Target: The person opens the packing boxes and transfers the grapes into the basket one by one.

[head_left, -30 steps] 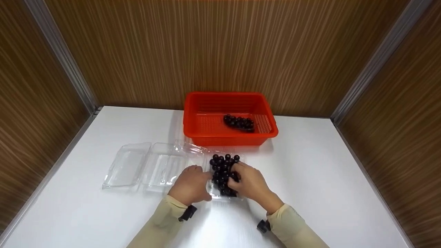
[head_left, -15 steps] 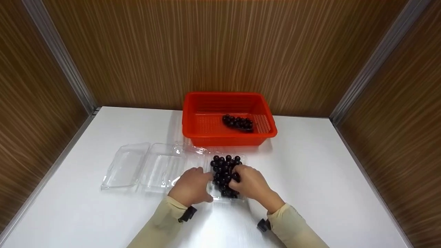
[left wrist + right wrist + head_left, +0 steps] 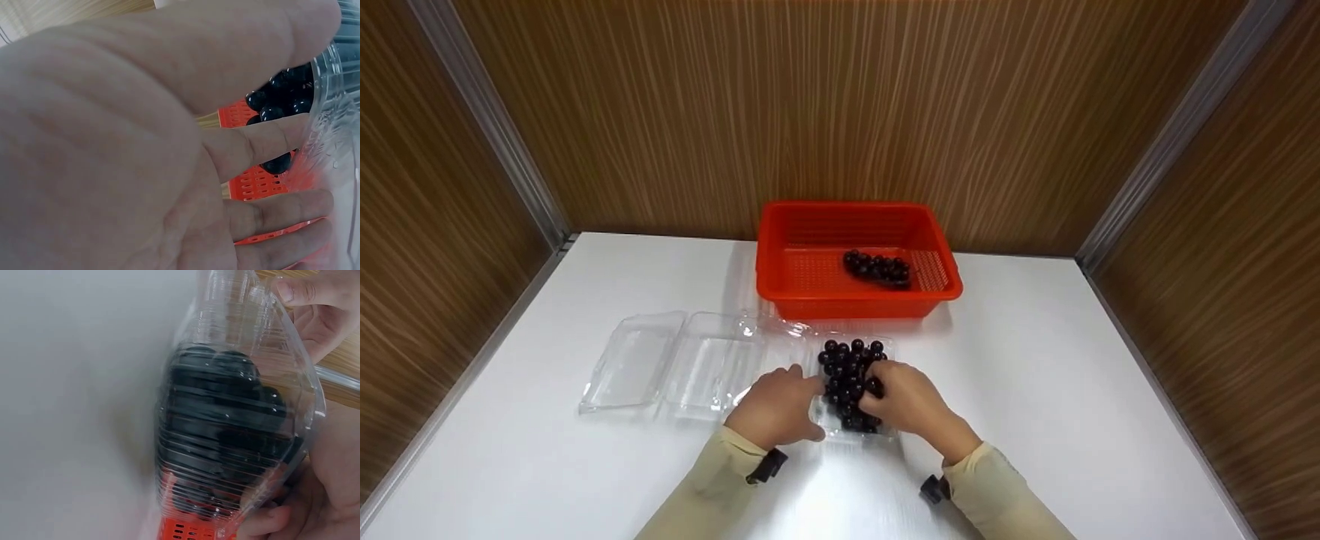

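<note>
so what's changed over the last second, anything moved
Very little. The grape bunch and the right hand gripping it have shifted slightly down in the clear tray. The left hand stays on the tray's edge. The red basket, the grapes in it and the open clamshell lie as before.

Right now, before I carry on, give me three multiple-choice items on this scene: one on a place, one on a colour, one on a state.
1. Where does the red basket stand?
A. by the back wall
B. at the table's near edge
C. on the open clear box

2. What colour are the grapes between the hands?
A. green
B. dark, almost black
C. yellow

3. What is the right hand doing?
A. lying flat on the table
B. gripping the grapes
C. holding the basket

Answers: 1 A, the basket sits behind the clear boxes, near the wood wall. 2 B, the bunch shows dark and glossy. 3 B, its fingers curl round the bunch in the clear box.
</note>
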`<state>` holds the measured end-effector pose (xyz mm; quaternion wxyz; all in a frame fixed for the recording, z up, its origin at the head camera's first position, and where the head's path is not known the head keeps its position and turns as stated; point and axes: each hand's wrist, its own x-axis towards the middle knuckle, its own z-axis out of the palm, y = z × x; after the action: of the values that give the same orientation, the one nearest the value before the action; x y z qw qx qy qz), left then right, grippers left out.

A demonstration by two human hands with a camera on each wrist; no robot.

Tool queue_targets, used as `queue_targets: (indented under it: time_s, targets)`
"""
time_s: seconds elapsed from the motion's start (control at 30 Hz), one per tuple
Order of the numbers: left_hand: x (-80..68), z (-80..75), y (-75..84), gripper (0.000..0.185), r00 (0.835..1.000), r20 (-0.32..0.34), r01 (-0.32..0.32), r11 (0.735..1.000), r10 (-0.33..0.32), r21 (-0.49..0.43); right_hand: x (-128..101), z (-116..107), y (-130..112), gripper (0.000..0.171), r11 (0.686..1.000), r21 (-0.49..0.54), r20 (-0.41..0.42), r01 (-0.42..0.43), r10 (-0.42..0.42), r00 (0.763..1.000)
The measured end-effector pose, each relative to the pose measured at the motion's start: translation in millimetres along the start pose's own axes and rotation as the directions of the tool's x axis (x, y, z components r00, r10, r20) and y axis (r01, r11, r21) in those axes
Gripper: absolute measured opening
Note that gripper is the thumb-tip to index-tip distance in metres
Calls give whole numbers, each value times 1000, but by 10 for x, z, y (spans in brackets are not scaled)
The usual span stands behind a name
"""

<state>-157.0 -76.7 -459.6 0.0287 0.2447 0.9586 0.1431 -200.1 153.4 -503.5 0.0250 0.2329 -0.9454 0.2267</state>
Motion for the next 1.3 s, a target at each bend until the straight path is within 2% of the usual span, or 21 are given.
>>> queue_targets:
  time_s: [0.47,0.7,0.9,1.03,1.3]
  targets:
    - [2,-6,29,53,997,57,43,999,-42,-19,-11,-13,23,12,1000,22,2,19,-19,1000]
    - [2,15,25,51,998,51,48,998,-46,-35,-15,-31,7,12,999,36,14,-19,19,1000]
    - [-12,23,32,51,998,44,51,998,-49,-40,-23,-25,19,9,999,44,27,-2,1,1000]
    - [-24,28,35,53,998,41,44,998,-43,-37,-29,-26,30,7,996,90,38,0,-4,999]
    - [-25,50,19,50,999,28,28,999,-28,-17,-39,-35,35,12,991,137,41,-7,2,999]
